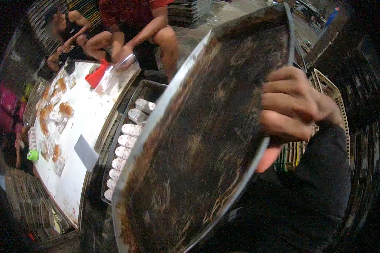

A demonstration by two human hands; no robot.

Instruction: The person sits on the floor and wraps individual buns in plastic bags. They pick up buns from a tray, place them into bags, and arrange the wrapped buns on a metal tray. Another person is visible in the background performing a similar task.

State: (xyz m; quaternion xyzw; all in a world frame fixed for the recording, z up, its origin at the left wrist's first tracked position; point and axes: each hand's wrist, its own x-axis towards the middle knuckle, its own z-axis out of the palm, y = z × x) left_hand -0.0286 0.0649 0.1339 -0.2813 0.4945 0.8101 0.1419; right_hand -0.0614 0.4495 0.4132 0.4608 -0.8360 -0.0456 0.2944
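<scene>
My right hand [288, 104] grips the edge of a large dark metal baking tray [193, 139], its fingers bent over the rim. The tray is steeply tilted in front of me. Its inner face is worn and stained, with brown crust along the light metal rim. Out of view is my left hand. Behind the held tray, and partly hidden by it, is another dark tray [131, 95] holding a row of wrapped bread rolls [126, 141] in white printed film.
A white-topped table [91, 120] at left bears loose and wrapped buns [66, 109], a red object [97, 74], a flat grey piece [86, 153] and a green item [33, 155]. Seated people [133, 15] work beyond it. Plastic crates [331, 85] stand at right.
</scene>
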